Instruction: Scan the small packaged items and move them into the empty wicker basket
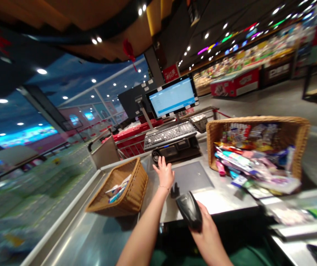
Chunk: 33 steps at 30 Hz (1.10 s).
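My left hand [164,173] reaches forward over the steel checkout counter [225,197], fingers spread and open, just in front of the black till base [175,151] below the keyboard [170,134]. My right hand [205,225] is closed round a black handheld barcode scanner [188,210], held low near the counter's front edge with its head pointing forward and left. A lit touchscreen monitor [173,96] stands behind the keyboard.
A wicker basket [121,190] with a few packets lies left of my arm. A larger wicker basket [258,147] on its side spills several colourful packets on the right. Red shopping baskets [130,142] stand behind the counter; shop displays [234,82] lie far back.
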### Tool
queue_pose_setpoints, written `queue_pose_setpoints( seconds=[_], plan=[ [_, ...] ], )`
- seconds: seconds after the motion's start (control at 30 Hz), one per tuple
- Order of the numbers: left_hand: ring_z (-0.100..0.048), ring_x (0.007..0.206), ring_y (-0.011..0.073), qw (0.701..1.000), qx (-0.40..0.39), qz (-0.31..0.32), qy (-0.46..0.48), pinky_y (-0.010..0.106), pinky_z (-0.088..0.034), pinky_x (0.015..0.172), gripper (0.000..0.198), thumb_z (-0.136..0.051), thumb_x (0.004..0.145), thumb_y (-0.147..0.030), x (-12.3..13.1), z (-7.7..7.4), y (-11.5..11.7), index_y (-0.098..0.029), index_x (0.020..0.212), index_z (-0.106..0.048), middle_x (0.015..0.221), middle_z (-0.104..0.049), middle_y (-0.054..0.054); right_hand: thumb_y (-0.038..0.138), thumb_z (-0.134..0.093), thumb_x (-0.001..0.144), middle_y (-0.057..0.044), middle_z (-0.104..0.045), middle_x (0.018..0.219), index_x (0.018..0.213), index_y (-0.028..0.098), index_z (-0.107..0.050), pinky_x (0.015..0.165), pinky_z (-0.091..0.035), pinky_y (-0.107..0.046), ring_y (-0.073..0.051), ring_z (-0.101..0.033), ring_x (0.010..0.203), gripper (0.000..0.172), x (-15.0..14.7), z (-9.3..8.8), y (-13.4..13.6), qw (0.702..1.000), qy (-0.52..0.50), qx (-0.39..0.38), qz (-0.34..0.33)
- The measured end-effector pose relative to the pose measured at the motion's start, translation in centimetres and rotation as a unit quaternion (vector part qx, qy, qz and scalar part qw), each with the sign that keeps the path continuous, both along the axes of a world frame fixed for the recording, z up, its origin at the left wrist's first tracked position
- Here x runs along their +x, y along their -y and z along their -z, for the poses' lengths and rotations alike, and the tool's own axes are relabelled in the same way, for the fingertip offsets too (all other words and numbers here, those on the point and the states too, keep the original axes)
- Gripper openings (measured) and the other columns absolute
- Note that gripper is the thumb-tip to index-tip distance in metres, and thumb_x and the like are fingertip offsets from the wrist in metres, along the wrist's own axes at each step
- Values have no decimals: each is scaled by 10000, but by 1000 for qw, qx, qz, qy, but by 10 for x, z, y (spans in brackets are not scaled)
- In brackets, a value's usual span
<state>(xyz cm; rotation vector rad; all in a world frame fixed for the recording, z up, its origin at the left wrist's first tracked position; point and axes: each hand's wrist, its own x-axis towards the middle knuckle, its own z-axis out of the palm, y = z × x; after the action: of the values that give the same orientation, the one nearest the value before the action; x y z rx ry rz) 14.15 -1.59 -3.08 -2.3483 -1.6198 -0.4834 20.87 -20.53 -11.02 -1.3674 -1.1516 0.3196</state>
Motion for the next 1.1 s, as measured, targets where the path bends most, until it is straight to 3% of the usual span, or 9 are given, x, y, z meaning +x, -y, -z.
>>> queue_pose_setpoints(
  seconds=[1.1],
  plan=[
    [-181,1459,321,998,12,68,14,690,-148,1105,227,-669,749,-232,44,5,9,-188,971,-664,1525,-337,169,177,-481,745,-151,-651,1172,1186,135,-599,981,-517,-430,-278,-636,1125,458,22,-4,7,999,-15,-7,33]
  ],
)
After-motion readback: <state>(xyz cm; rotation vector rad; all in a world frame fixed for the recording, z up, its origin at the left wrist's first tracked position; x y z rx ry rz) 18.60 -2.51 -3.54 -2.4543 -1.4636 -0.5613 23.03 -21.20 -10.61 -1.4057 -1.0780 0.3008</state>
